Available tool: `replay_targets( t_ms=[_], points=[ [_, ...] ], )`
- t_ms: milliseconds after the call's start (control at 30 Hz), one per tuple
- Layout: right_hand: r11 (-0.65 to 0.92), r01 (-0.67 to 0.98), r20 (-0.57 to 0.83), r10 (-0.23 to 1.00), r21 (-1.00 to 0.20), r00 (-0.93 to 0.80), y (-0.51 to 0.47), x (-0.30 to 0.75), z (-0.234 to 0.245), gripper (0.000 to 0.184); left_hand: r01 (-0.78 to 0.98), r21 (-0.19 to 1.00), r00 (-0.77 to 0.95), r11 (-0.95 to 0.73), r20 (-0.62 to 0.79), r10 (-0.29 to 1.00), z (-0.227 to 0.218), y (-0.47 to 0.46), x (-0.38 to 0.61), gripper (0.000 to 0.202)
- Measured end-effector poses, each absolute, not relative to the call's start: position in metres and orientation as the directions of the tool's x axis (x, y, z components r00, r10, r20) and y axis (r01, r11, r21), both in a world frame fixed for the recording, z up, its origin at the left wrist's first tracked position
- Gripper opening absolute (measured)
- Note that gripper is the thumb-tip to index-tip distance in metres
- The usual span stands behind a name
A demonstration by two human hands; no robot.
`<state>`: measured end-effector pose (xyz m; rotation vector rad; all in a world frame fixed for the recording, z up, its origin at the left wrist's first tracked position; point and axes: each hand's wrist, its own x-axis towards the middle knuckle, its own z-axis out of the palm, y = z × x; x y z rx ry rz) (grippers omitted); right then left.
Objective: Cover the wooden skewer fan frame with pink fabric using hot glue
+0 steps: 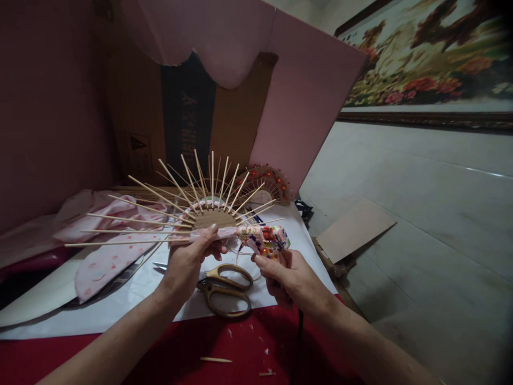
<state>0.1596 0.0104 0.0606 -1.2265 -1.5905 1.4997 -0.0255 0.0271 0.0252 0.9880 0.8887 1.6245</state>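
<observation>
A half-round piece of brown cardboard [214,220] has many thin wooden sticks [213,176] fanning out from its curved edge. My left hand [192,254] is closed on its straight lower edge, which is wrapped in pale pink cloth. To the right of that hand, a strip of colourful patterned fabric [262,238] covers the end of the edge. My right hand [286,272] is closed around the lower part of this fabric, thumb on top. Scissors [226,289] with brown handles lie just below, between the hands.
Pink spotted cloth [108,262] is heaped on the left of the white sheet [136,299]. Behind stands a smaller fan shape with red dots [280,179], against a large pink-sided cardboard box [304,91]. On the red cloth [168,353] lies a short wooden stick [216,360].
</observation>
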Motion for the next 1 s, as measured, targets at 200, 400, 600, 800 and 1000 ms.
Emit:
replay_targets(
  t_ms=[200, 400, 600, 800, 1000],
  points=[
    [-0.086, 0.154, -0.143, 0.903, -0.984, -0.405, 0.0099, 0.1612, 0.0568, 0.034, -0.359, 0.907, -0.167, -0.222, 0.172, 0.971, 0.0240, 0.0274, -0.0263, 0.023],
    [-0.056, 0.137, -0.108, 0.903, -0.989, -0.415, 0.0107, 0.1591, 0.0600, 0.034, -0.360, 0.907, -0.159, -0.219, 0.171, 0.972, 0.0255, 0.0260, -0.0252, 0.023],
    [-0.059, 0.142, -0.115, 0.897, -0.988, -0.427, 0.0112, 0.1594, 0.0581, 0.035, -0.365, 0.903, -0.158, -0.227, 0.180, 0.971, 0.0263, 0.0257, -0.0248, 0.022],
    [-0.071, 0.131, -0.121, 0.894, -0.989, -0.430, 0.0114, 0.1593, 0.0554, 0.035, -0.367, 0.903, -0.155, -0.222, 0.176, 0.972, 0.0255, 0.0258, -0.0264, 0.022],
    [-0.055, 0.131, -0.104, 0.907, -0.990, -0.407, 0.0136, 0.1630, 0.0545, 0.035, -0.367, 0.902, -0.156, -0.228, 0.182, 0.971, 0.0257, 0.0274, -0.0253, 0.024]
  ],
)
